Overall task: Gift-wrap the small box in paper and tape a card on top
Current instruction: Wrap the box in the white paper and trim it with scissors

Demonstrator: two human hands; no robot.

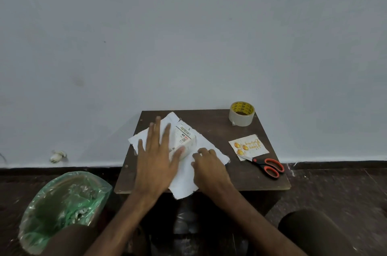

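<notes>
A small white printed box (184,138) lies on a torn sheet of white paper (186,180) on the small dark wooden table (217,128). My left hand (156,157) lies flat with spread fingers over the left part of the paper, its thumb against the box's near end. My right hand (208,164) rests with curled fingers on the paper just right of the box; whether it pinches the paper I cannot tell. A greeting card (249,147) with orange balloons lies to the right.
A roll of clear tape (241,113) with a yellow core stands at the table's far right corner. Orange-handled scissors (266,166) lie by the card near the right edge. A bin lined with a green bag (65,199) stands on the floor at left. A wall rises behind.
</notes>
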